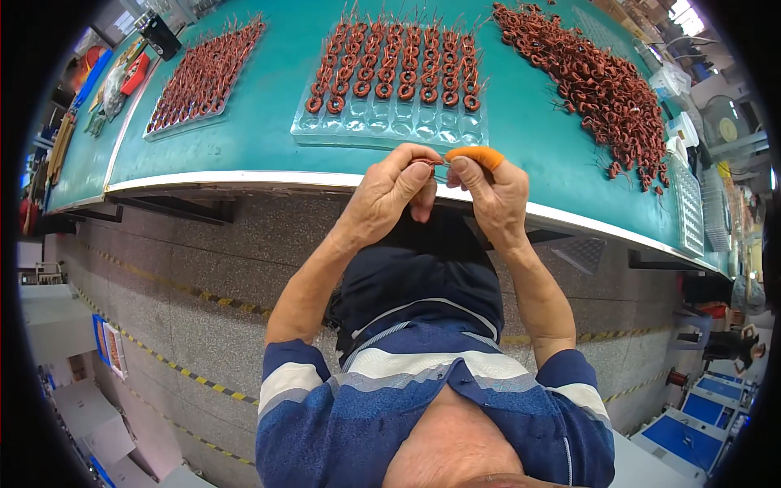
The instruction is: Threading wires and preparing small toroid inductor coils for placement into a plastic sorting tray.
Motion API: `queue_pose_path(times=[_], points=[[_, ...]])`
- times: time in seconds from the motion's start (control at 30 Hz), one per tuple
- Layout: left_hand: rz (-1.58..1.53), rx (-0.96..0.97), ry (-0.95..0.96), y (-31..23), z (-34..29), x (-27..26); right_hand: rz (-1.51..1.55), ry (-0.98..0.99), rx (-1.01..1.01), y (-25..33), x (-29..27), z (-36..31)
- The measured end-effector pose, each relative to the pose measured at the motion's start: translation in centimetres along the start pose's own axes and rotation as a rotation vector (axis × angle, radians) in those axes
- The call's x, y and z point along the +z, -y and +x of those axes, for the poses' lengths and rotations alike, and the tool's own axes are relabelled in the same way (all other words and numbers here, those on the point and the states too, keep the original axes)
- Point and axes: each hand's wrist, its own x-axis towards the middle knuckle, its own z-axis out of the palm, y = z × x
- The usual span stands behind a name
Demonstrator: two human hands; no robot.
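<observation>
My left hand (382,195) pinches a small reddish copper-wound ring coil (428,162) between thumb and fingers, just in front of the bench edge; the fingers partly hide it. My right hand (498,203) meets it from the other side, thumb and index finger closed on the coil's thin wire ends. An orange finger cover (476,154) sits on that index finger. Just beyond both hands lies a clear plastic tray (313,130) with rows of similar coils (407,61), their wires sticking up. Its nearest pockets hold no coils.
A large loose heap of coils (606,98) spreads over the green bench (521,130) at the right. Another filled tray (203,73) lies left, near a black cylindrical container (158,34). Stacked clear trays (690,207) stand at the far right. The bench's white front edge (268,177) runs below my hands.
</observation>
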Motion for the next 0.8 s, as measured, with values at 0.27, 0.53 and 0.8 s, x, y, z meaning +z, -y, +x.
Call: queue_pose_path(times=[0.27, 0.53, 0.8], points=[[0.346, 0.103, -0.058, -0.7, 0.0, 0.3, 0.353, 0.186, 0.25, 1.0, -0.5, 0.4], [-0.193, 0.088, -0.249, 0.7, 0.0, 3.0, 0.096, 0.011, 0.059, 1.1, 0.7, 0.0], [0.028, 0.1, -0.323, 0.7, 0.1, 2.2, 0.281, -0.074, 0.274, 1.0, 0.4, -1.6]])
